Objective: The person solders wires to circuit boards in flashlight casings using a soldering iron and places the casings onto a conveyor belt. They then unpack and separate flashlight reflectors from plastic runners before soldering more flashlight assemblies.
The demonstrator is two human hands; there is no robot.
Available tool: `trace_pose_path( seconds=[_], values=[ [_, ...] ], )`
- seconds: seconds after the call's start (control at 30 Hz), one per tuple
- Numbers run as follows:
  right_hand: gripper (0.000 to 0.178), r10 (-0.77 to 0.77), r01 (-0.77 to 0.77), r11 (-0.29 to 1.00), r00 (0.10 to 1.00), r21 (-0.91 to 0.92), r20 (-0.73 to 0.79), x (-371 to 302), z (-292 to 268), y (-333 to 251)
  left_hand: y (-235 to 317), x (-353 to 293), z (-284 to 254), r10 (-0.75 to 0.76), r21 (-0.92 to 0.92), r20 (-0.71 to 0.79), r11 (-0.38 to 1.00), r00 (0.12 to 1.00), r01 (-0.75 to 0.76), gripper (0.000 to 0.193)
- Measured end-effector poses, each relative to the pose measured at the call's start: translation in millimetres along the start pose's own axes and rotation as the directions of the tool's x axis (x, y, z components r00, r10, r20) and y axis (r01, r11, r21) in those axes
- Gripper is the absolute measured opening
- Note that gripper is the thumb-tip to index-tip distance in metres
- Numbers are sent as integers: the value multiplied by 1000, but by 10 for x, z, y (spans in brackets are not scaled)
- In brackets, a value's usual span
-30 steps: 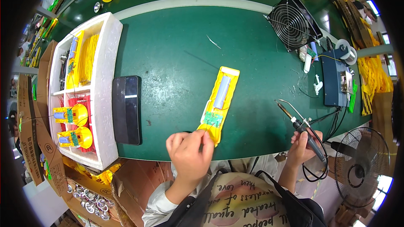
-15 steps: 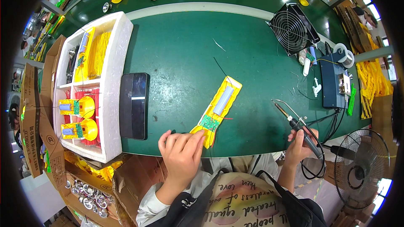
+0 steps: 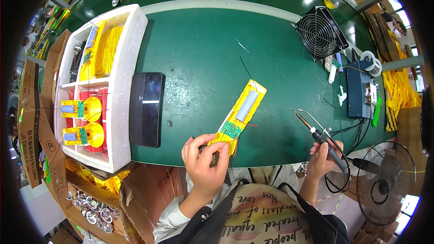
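Note:
A yellow plastic flashlight shell half (image 3: 224, 132) lies slanted on the bench in front of me, its inside facing up. In it sit a pale blue battery cell (image 3: 247, 106) and a green circuit board (image 3: 232, 130). A black wire sticks out of its far end, and red wires show by the board. My left hand (image 3: 204, 162) grips the shell's near end between thumb and fingers. In my right hand (image 3: 322, 159) is a soldering iron (image 3: 322, 138) with a thin metal tube along its tip; the tip points away to the left, apart from the shell.
At left stands a white foam box (image 3: 135, 45) of yellow, red and black wires and more shells, beside a black phone (image 3: 147, 108). At right are a square fan (image 3: 319, 34), a blue soldering station (image 3: 357, 90), a solder spool (image 3: 371, 63) and a round fan (image 3: 384, 183).
My left hand has shifted slightly right along the shell's near end, its thumb and fingers further apart. The soldering iron stays about where it was. The whole view has shifted a little.

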State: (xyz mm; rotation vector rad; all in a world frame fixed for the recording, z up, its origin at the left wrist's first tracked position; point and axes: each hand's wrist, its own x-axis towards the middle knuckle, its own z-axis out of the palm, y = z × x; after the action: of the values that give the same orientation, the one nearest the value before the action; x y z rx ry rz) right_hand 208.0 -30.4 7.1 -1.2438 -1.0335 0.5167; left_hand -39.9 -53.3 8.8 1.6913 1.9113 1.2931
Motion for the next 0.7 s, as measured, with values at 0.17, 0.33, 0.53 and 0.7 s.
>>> trace_pose_path(
  seconds=[0.17,0.33,0.53,0.7],
  values=[
    [17,52,-53,997,998,52,22,-51,78,-42,-46,-29,38,-13,-72,-63,997,998,8,9],
    [16,160,-157,977,987,142,-4,-44,128,-47,-116,-62,63,-5,-109,-120,994,993,-8,14],
    [17,198,-186,968,979,168,-55,26,106,-31,-97,-55,66,-33,-131,-121,991,992,17,12],
    [18,214,-192,968,969,160,-126,19,115,-54,-82,-37,89,-33,-100,-135,995,990,19,13]
  ],
)
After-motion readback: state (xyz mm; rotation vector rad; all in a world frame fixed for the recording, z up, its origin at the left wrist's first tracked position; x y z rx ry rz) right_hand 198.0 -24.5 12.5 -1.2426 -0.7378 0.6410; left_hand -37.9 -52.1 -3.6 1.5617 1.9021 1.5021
